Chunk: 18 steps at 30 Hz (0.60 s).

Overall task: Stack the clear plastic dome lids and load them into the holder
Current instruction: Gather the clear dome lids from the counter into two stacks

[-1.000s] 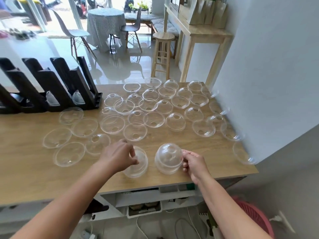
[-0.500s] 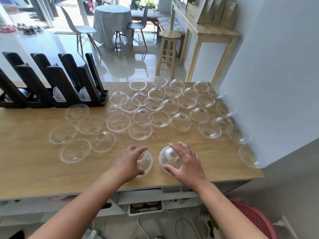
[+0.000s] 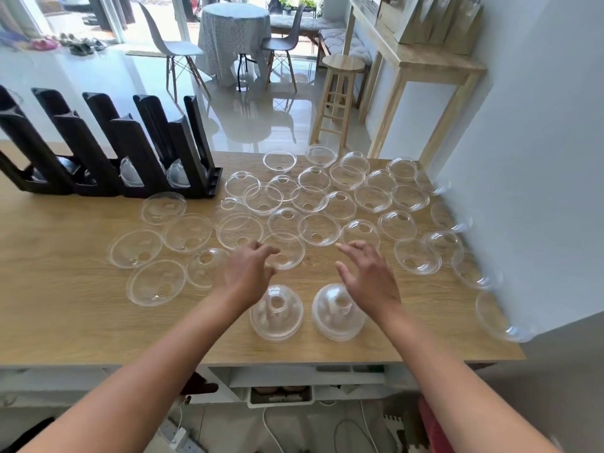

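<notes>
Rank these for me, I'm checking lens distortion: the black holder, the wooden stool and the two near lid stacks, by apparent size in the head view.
1. black holder: largest by far.
2. wooden stool, though it stands farther away.
3. left lid stack and right lid stack: they look alike, so unranked.

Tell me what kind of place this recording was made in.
Probably a small café or drinks shop: a wooden counter spread with clear dome lids, a black holder, and a cloth-covered table with chairs and a stool beyond.
</notes>
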{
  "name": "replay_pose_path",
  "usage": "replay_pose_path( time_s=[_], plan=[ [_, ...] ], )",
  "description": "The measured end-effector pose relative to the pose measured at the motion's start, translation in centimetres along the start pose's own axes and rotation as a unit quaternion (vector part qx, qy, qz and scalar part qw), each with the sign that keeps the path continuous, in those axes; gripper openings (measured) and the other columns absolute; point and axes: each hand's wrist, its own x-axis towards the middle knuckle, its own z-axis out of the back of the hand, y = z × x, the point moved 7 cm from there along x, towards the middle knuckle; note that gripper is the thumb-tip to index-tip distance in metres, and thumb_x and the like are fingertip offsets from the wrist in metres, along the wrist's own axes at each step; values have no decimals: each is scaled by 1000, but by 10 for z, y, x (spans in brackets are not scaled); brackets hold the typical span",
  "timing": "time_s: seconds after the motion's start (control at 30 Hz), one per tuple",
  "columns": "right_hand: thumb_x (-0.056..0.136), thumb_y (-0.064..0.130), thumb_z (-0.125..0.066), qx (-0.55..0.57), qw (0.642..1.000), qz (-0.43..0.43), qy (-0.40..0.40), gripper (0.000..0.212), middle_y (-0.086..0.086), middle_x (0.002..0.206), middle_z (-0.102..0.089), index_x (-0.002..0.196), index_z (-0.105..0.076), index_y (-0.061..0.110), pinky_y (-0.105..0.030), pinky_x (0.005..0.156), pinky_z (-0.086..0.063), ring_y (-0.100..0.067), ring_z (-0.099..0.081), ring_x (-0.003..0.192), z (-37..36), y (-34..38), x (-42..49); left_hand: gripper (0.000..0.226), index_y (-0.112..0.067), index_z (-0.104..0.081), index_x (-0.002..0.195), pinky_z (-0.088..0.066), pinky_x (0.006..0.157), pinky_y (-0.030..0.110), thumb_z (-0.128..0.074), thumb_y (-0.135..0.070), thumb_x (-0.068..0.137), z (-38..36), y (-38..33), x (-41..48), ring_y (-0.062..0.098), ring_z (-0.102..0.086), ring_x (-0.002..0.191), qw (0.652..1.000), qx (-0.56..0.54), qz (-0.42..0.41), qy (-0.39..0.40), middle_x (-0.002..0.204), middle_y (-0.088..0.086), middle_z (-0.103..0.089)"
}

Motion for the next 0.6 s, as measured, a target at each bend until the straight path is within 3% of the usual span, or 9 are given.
replay_pose_path(
  time_s=[0.1, 0.27, 0.37, 0.43, 0.53, 0.6],
  plan=[
    [92, 27, -61, -43, 996, 37, 64, 45, 2, 140, -49, 136, -51, 29, -43, 100, -46, -24, -48, 126, -15, 6, 46, 34, -33, -59, 126, -48, 67, 28, -61, -26, 93, -5, -3, 17, 19, -62, 102, 997, 50, -49, 38, 128, -10, -56],
    [92, 26, -60, -170, 972, 67, 147, 41, -1, 127, -59, 132, -55, 24, -41, 94, -45, -29, -54, 113, -44, 1, 78, 36, -33, -61, 125, -37, 64, 25, -65, -29, 90, -23, -4, 25, 18, -61, 105, 986, 99, -111, 79, 123, -10, -59],
    [93, 23, -56, -207, 968, 97, 106, 24, -5, 109, -64, 114, -66, 15, -37, 87, -45, -28, -56, 103, -49, 4, 78, 20, -33, -67, 111, -29, 57, 18, -63, -35, 91, -23, 1, 26, 14, -63, 97, 988, 84, -122, 54, 114, -11, -62],
    [94, 21, -54, -171, 979, 89, 67, 18, -6, 104, -64, 104, -67, 12, -36, 82, -45, -28, -55, 101, -44, 5, 77, 16, -32, -70, 103, -24, 51, 16, -62, -38, 91, -21, 3, 26, 14, -64, 91, 991, 46, -122, 31, 108, -12, -64],
    [96, 25, -55, -71, 996, 34, 37, 20, -7, 108, -62, 105, -66, 11, -39, 82, -48, -26, -55, 105, -28, 6, 76, 15, -30, -71, 99, -38, 59, 22, -62, -38, 91, -15, 6, 27, 13, -64, 85, 995, -46, -87, 12, 101, -12, -65],
    [95, 22, -57, -7, 1000, 20, -17, 17, -7, 103, -64, 102, -68, 11, -36, 81, -47, -25, -59, 97, -9, 13, 75, 14, -30, -72, 99, -45, 64, 24, -63, -36, 91, -8, 11, 26, 8, -64, 80, 992, -116, -46, -13, 98, -15, -67]
  ],
)
